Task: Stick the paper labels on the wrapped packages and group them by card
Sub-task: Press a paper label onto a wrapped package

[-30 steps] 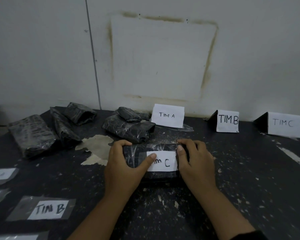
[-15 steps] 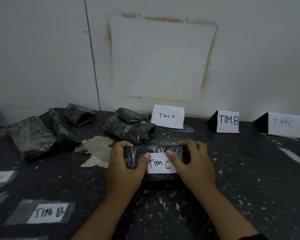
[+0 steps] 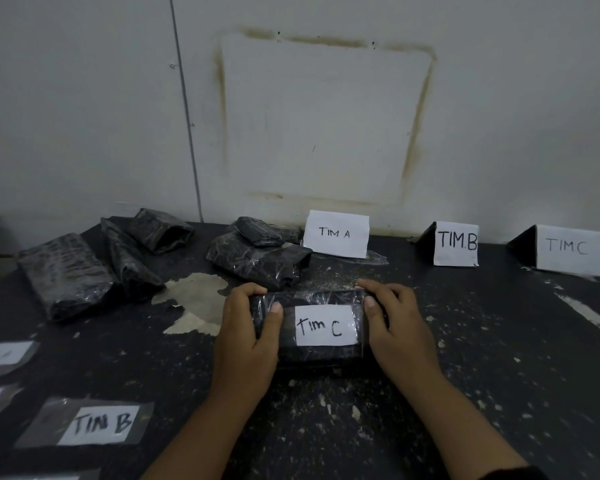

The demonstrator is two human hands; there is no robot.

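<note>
Black film-wrapped package (image 3: 321,355) lies flat on the table (image 3: 499,341), directly in front of the person. The white Tim C label (image 3: 324,325) sits on its top face under clear tape.

Change over the last second: both thumbs lay on the label's left and right edges and hid part of the lettering. They have slid outward onto the bare wrap, and the whole word now reads.

Left hand (image 3: 245,336) grips the package's left end and right hand (image 3: 399,327) grips the right end. Fingers are curled over the far edge, thumbs pressing on top.

Judgement: the smoothing pass looks finished and the label stuck. Sticking is done for this package; grouping is not. The package is well apart from the TIM C card (image 3: 568,249), which stands far right by the wall, past the TIM B card (image 3: 456,242). The next move is probably a lift and carry to the right.

Several unlabelled packages (image 3: 66,275) wait at left. A loose TIM B label (image 3: 99,424) lies near the table's left side.
</note>
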